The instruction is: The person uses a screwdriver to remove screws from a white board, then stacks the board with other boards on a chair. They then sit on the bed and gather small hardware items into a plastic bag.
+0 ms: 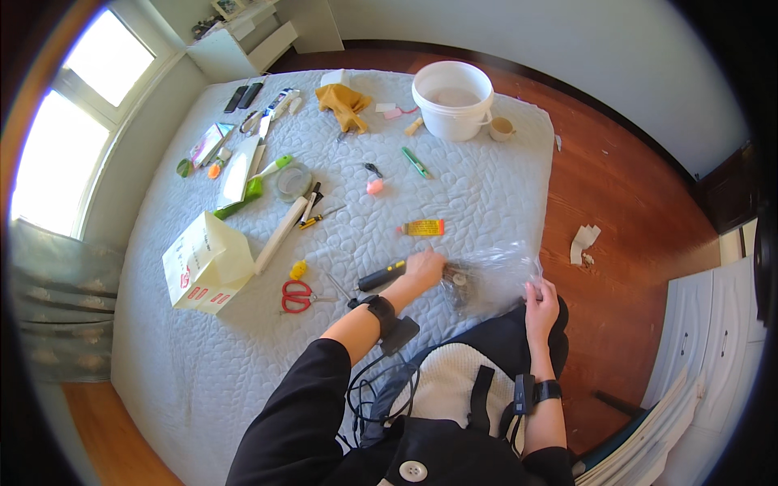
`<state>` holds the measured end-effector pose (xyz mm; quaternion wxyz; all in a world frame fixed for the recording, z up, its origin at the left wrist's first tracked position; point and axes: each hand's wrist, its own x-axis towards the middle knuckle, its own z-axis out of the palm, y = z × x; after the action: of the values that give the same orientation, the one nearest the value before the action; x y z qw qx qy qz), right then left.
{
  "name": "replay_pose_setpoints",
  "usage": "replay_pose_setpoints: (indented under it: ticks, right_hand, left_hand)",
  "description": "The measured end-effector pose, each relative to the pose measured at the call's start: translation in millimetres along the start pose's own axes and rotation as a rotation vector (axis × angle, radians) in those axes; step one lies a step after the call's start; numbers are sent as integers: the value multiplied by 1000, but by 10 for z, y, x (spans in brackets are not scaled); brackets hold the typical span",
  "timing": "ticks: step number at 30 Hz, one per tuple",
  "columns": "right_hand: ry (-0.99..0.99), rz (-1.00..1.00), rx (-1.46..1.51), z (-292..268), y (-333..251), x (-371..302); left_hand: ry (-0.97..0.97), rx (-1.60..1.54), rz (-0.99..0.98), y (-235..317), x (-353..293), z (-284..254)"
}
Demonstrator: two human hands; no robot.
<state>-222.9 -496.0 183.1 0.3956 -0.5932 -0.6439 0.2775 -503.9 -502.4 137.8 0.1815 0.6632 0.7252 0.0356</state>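
Observation:
A clear plastic bag [498, 279] lies crinkled near the bed's front right edge, with a dark brownish item [459, 285] showing inside. My right hand [541, 308] pinches the bag's right edge. My left hand [424, 271] is closed at the opposite end, beside the dark item; its fingertips are partly hidden, but it appears to grip the bag there. Just left of that hand lies a black cylindrical tool [381, 276] with a yellow band. Beyond the bag rests a yellow-and-red tube [425, 228]. Red-handled scissors [297, 296] and a small yellow item [299, 269] are farther left.
On the quilted bed [340, 381] stand a white bucket [453, 105], a beige cup [502, 128] and a pale box [208, 263]. A mustard cloth [344, 105], green cutter [416, 162], clear round container [293, 181] and white roll [281, 235] lie around. Black cables [365, 405] hang near my left forearm.

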Motion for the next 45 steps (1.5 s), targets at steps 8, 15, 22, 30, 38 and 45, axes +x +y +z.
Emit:
replay_pose_setpoints:
  ticks: [8,15,22,30,38,45]
  right_hand:
    - [39,9,13,-15,16,-6]
    - [47,-10,0,-8,-12,-5]
    - [46,-46,-56,-44,39,-26]
    - [51,-95,11,-22,104,-8]
    - [36,-57,-11,-20,96,-11]
    - [34,0,-84,-58,90,-16]
  left_hand:
    - [30,-262,91,-84,-95,17]
    - [-2,-41,-21,27,-47,-72]
    - [-43,138,56,95,-79,-249]
    - [96,-84,154,-2,-173,-210]
    - [99,-20,160,-175,-59,80]
    - [178,-274,275,69,-369,-105]
